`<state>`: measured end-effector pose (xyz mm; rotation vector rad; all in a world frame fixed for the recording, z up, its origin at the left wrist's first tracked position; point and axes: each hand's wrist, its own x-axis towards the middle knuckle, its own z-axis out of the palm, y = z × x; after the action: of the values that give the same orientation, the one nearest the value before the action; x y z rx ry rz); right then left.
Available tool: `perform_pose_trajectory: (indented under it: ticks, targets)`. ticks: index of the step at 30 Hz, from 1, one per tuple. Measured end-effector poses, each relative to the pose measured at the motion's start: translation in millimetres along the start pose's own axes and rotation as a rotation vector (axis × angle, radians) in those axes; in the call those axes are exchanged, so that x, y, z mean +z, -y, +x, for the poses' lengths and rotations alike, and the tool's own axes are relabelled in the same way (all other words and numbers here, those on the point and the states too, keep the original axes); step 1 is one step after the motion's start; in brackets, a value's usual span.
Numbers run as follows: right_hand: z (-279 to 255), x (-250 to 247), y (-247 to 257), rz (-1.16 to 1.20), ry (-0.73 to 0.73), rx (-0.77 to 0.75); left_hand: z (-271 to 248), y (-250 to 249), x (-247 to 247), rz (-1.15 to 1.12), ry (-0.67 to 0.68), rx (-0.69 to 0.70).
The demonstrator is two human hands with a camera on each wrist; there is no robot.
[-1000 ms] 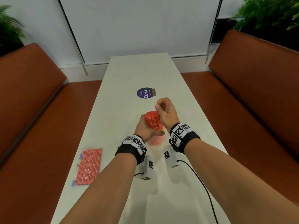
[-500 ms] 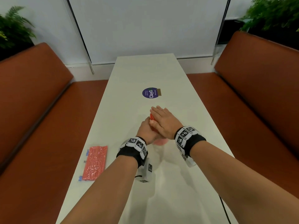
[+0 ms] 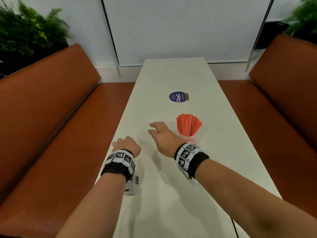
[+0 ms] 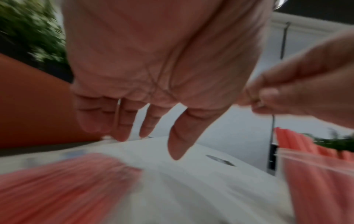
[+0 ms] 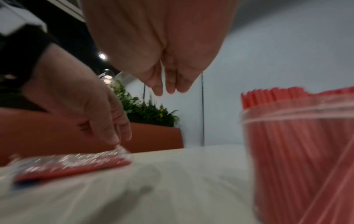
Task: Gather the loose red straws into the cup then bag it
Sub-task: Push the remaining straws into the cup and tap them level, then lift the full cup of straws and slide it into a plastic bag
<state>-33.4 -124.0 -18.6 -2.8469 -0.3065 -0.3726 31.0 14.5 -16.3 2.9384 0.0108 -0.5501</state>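
A clear plastic cup stands upright on the white table, full of red straws that fan out above its rim. Nothing touches it. My right hand hovers open just left of the cup, fingers straight. My left hand is at the table's left edge with straight fingers pointing down. Its fingertips touch the far end of a flat clear bag of red straws. In the head view the left hand hides that bag.
A round purple sticker lies on the table beyond the cup. Orange benches run along both sides, with plants behind them. A black cable hangs off the near right edge.
Both hands have left the cup: the right palm no longer presses on the straw tops, and the left hand has moved left onto the bag. The straws now fan out.
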Motion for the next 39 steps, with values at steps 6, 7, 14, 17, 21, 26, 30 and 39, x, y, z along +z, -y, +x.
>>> perform_pose_trajectory:
  ticks: [6,7,14,17,21,26,30,39]
  targets:
    - [-14.2,40.1,18.5,-0.15,0.482,0.0,-3.1,36.7,13.7,0.097,0.002,-0.172]
    - [-16.0,41.6,19.8,-0.148,0.511,0.007,-5.9,38.0,15.0,0.124,0.007,-0.169]
    - [-27.0,42.7,23.7,-0.13,0.563,0.069,-16.4,39.5,18.1,0.141,0.105,-0.093]
    - [-31.9,42.4,28.3,-0.037,0.562,0.147,-17.9,34.6,22.5,0.065,0.11,-0.03]
    - [-33.9,33.9,30.1,0.143,0.538,0.283,-30.4,23.9,23.4,0.047,0.122,0.092]
    - [-39.5,24.9,22.6,0.309,0.454,0.37,-43.2,5.4,23.2,-0.083,0.198,0.156]
    - [-48.7,21.8,5.4,0.594,0.207,0.541,-49.2,-7.8,20.3,-0.206,0.236,0.238]
    - [-66.1,-7.7,-18.9,0.852,-0.233,0.595,-66.2,-37.5,23.3,-0.581,0.521,0.38]
